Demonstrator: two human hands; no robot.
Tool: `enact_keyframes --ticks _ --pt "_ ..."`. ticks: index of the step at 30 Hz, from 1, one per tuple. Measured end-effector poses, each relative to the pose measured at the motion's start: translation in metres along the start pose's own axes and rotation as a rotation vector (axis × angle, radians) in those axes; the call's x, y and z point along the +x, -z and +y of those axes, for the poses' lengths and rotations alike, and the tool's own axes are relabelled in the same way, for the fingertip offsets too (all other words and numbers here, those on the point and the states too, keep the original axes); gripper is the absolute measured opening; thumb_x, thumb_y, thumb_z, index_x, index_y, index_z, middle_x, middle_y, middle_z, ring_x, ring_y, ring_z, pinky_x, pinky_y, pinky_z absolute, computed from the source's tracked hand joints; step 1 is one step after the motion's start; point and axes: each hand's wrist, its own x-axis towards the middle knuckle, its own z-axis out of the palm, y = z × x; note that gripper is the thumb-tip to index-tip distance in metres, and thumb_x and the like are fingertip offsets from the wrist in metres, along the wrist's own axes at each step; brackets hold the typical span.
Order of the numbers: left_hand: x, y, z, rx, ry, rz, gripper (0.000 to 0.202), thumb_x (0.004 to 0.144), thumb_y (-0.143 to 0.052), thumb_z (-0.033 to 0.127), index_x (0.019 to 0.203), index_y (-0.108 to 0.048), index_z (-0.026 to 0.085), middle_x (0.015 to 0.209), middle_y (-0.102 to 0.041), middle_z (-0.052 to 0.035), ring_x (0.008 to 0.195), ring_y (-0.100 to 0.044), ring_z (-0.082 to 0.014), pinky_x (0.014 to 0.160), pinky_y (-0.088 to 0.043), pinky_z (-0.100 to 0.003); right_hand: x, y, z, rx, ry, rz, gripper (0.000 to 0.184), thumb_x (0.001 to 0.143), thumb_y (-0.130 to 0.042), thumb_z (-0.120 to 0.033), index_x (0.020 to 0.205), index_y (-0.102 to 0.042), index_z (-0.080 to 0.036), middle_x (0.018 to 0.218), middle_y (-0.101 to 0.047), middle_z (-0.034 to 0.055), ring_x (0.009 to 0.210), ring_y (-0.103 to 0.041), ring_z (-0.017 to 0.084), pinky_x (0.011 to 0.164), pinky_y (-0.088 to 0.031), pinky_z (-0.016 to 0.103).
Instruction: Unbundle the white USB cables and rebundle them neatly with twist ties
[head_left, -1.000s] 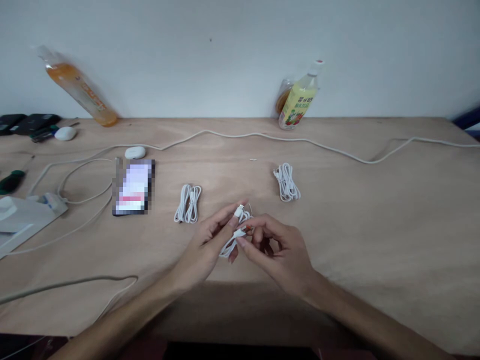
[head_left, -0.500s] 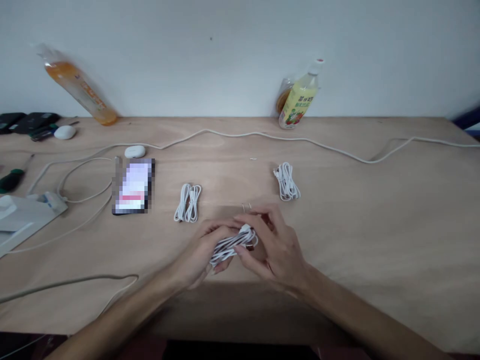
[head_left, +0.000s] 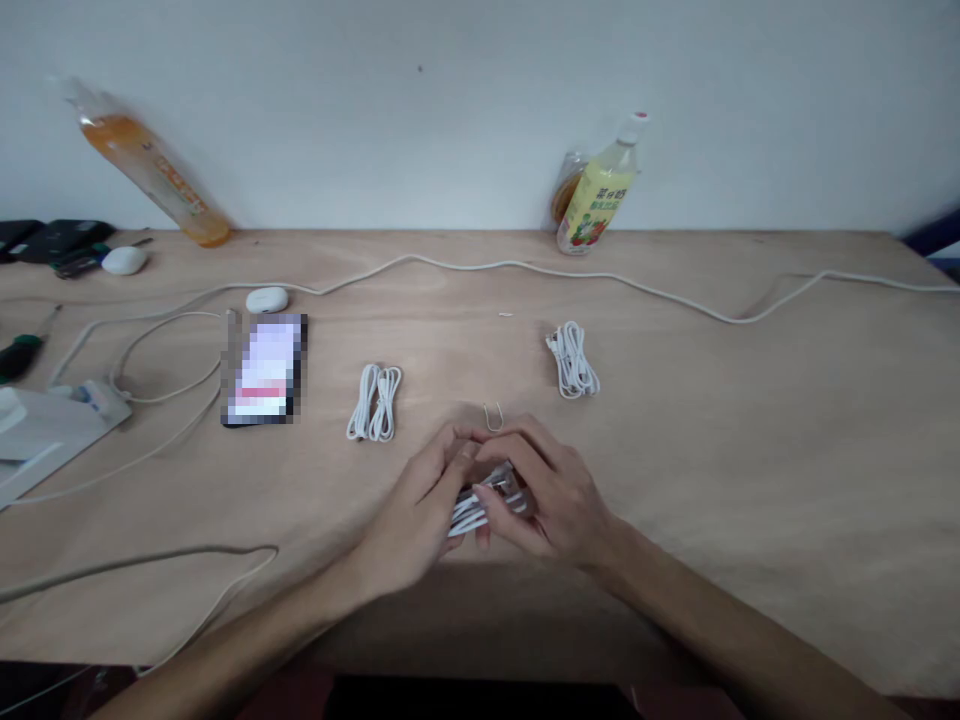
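A bundled white cable (head_left: 469, 513) is between my hands near the front edge of the table. My left hand (head_left: 420, 505) wraps its left end, with the thumb on top. My right hand (head_left: 551, 500) closes on the other end, thumb pressed against the strands near a plug. Fingers of both hands hide part of the bundle. Just beyond my fingertips lies a small bent U-shaped wire tie (head_left: 493, 417). Two more coiled white cables rest on the table, one bundle (head_left: 374, 403) to the left and another bundle (head_left: 573, 360) to the right.
A phone (head_left: 266, 368) and a white earbud case (head_left: 267, 300) lie at left. A long white cord (head_left: 547, 272) crosses the back of the table. An orange drink bottle (head_left: 154, 180) and a yellow-labelled bottle (head_left: 600, 190) stand against the wall. A green-handled screwdriver (head_left: 19, 355) is far left.
My left hand has moved right and closed further over the cable bundle, hiding more of it. The right hand's fingers have closed in, and the bent wire tie now shows more fully.
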Motion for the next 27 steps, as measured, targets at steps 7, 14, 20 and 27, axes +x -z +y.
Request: enact_keyframes --ticks 7,14,20,27 --pt "0.005 0.004 -0.007 0.106 -0.241 0.114 0.027 0.104 -0.069 0.043 0.119 -0.077 0.022 0.099 -0.075 -0.0060 0.090 -0.070 -0.0245 0.077 -0.055 -0.032 -0.002 -0.005 -0.005 -0.112 0.147 -0.071 0.023 0.105 -0.047 -0.015 0.096 -0.068 -0.020 0.078 -0.070 0.0042 0.070 -0.065 0.020 0.063 -0.053 0.032" --pt "0.004 0.003 -0.003 0.197 -0.187 0.084 0.032 0.107 -0.060 0.047 0.107 -0.078 0.021 0.079 -0.068 -0.0014 0.066 -0.058 -0.0185 0.064 -0.047 -0.029 0.001 -0.007 -0.007 -0.178 0.185 0.010 0.034 0.110 -0.053 -0.023 0.079 -0.067 -0.022 0.065 -0.065 0.0014 0.060 -0.059 0.017 0.059 -0.049 0.032" --pt "-0.001 0.003 -0.002 0.511 -0.422 0.152 0.042 0.107 -0.059 0.034 0.067 -0.059 0.022 0.062 -0.053 0.0015 0.060 -0.046 -0.0161 0.064 -0.036 -0.030 -0.002 -0.006 -0.009 -0.029 -0.193 0.077 0.038 0.106 -0.050 -0.016 0.069 -0.051 -0.025 0.056 -0.053 -0.0050 0.047 -0.044 0.012 0.051 -0.036 0.029" --pt "0.003 0.009 -0.013 0.614 -0.509 0.136 0.038 0.106 -0.057 0.027 0.068 -0.060 0.023 0.061 -0.056 0.0010 0.055 -0.046 -0.0159 0.061 -0.032 -0.032 -0.003 -0.007 -0.011 -0.160 -0.097 0.093 0.031 0.107 -0.050 -0.016 0.079 -0.063 -0.022 0.067 -0.063 -0.0006 0.055 -0.053 0.013 0.054 -0.042 0.028"
